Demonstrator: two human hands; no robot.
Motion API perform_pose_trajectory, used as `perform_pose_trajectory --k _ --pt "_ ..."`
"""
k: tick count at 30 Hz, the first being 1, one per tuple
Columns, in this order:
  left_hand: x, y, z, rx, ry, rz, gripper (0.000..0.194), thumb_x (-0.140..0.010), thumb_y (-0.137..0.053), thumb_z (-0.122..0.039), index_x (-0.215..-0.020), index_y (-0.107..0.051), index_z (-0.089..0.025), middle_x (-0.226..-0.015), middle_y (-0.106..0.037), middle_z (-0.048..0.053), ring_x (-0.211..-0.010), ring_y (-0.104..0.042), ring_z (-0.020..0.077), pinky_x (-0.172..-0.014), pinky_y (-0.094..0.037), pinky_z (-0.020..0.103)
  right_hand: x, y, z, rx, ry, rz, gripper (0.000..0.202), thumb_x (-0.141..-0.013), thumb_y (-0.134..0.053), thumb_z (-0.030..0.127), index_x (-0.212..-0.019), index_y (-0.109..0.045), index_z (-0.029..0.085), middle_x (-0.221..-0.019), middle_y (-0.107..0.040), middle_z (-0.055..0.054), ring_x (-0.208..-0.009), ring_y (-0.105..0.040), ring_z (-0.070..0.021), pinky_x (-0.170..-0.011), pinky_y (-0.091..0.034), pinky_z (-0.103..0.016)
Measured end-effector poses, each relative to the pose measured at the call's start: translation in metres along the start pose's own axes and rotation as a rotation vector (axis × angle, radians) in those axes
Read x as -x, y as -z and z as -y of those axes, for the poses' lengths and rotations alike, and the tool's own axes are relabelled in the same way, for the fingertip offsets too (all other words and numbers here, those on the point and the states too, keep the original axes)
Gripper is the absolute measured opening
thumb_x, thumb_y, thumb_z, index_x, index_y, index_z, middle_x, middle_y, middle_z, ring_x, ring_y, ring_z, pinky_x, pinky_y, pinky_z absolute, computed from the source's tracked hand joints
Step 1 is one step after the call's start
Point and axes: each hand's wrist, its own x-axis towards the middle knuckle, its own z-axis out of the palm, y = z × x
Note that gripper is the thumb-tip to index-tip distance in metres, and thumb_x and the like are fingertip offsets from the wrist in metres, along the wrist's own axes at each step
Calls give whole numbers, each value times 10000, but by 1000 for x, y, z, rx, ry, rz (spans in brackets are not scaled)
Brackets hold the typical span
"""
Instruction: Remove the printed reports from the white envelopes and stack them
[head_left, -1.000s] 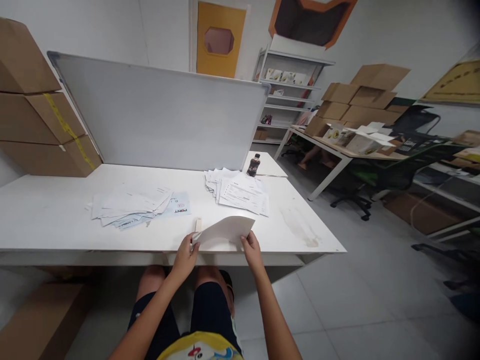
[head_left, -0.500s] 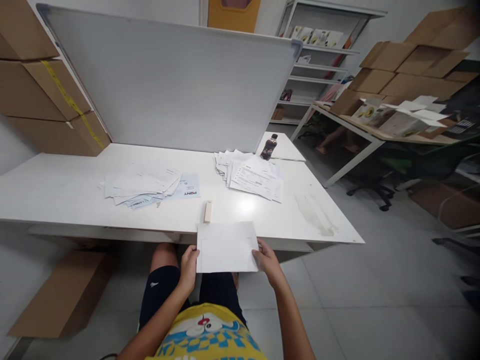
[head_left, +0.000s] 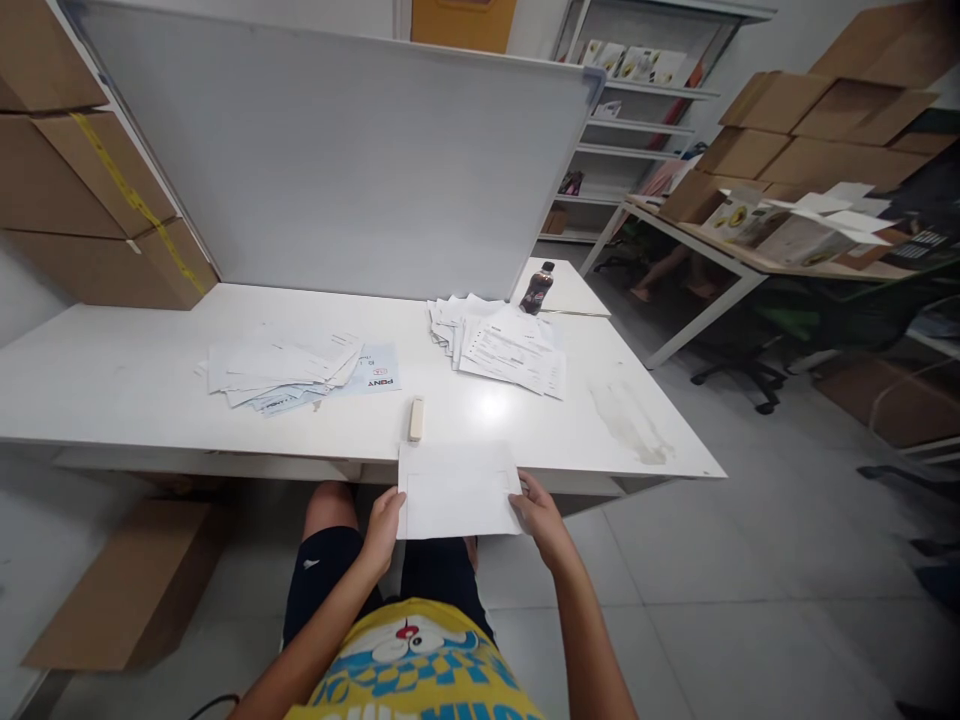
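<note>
- One white paper (head_left: pixel 459 492) is in front of the person, above the lap, and its far part reaches over the near edge of the white table (head_left: pixel 247 425); whether it touches the table, one cannot tell.
- The left hand (head_left: pixel 384 528) grips the left side of the paper, with the thumb on top and the other fingers bent.
- The right hand (head_left: pixel 541 520) pinches the right side in a similar way, the thumb also on top.
- Just beyond the far edge of the paper lies a small cream-coloured block (head_left: pixel 416 419).
- Farther to the left, a loose pile of papers (head_left: pixel 281 365) is spread, partly over a light blue sheet (head_left: pixel 382 370) with the printed word "PONY".
- Farther to the right is a stack of printed papers (head_left: pixel 514 350), with uneven edges.
- Near this stack stands a dark bottle (head_left: pixel 538 290) with a black cap.
- Behind them a large whiteboard (head_left: pixel 330 150) stands upright, and cardboard boxes (head_left: pixel 105 190) are piled at its left side.
</note>
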Motion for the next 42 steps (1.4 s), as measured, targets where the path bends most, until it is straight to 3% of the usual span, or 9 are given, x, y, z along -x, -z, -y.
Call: perform_pose_trajectory --k 7,14,17,19,21,25,30,36,42 --pt "-1 -4 -13 -7 11 -18 391 -607 -696 -492 -763 -694 -134 -733 -708 57 -729 -644 231 -659 -467 297 2 0 7 44 -29 -52 492 -662 -606 310 -1144 -587 211 -896 -700 -49 -818 -632 -241 -685 -479 -323" --pt "-17 -6 -25 28 42 4 534 -551 -724 -589 -794 -692 -115 -759 -710 78 -774 -649 239 -726 -476 324 -1 1 7 40 13 -49 517 -692 -590 330 -1195 -574 213 -972 -700 -63 -878 -632 -250 -732 -489 -343" --pt "-22 -10 -28 57 72 48 545 -550 -739 -585 -813 -695 -110 -771 -713 89 -762 -654 237 -724 -481 332 0 -4 13 207 151 -184 509 -711 -561 324 -1201 -577 187 -1097 -656 -114 -1000 -594 -294 -850 -471 -423" --pt "-23 -14 -28 65 77 61 528 -565 -734 -579 -805 -695 -111 -765 -713 88 -741 -652 232 -710 -480 330 4 -14 23 394 363 -336 491 -750 -542 319 -1216 -571 167 -1213 -587 -149 -1134 -511 -329 -965 -398 -498" --pt "-22 -18 -28 64 72 71 504 -577 -726 -570 -791 -694 -115 -754 -710 82 -721 -647 226 -699 -473 323 9 -31 36 542 585 -364 452 -815 -499 299 -1249 -552 183 -1271 -546 -146 -1213 -443 -325 -1033 -327 -530" --pt "-22 -26 -29 85 39 93 431 -596 -722 -525 -749 -685 -124 -703 -696 62 -676 -626 210 -685 -459 312 11 -84 58 787 809 -60 436 -873 -402 177 -1292 -521 201 -1311 -549 -122 -1244 -433 -290 -1048 -325 -500" --pt "-24 -29 -28 98 -2 64 325 -619 -698 -449 -660 -645 -130 -628 -655 26 -622 -570 171 -622 -418 272 -13 -138 59 1049 860 127 505 -770 -434 35 -1259 -533 117 -1324 -538 -147 -1175 -485 -281 -991 -378 -419" --pt "-27 -25 -21 99 9 75 315 -636 -673 -433 -658 -631 -122 -563 -593 4 -574 -505 141 -560 -359 240 -32 -154 52 1150 831 13 350 -743 -445 -19 -992 -634 138 -1051 -640 -105 -932 -546 -225 -823 -400 -336" --pt "-28 -25 -19 25 -110 42 342 -639 -689 -460 -597 -613 -129 -580 -586 5 -623 -495 146 -598 -364 241 -40 -166 49 1250 816 -80 239 -770 -459 -17 -783 -620 158 -829 -615 -80 -791 -514 -206 -714 -342 -324"
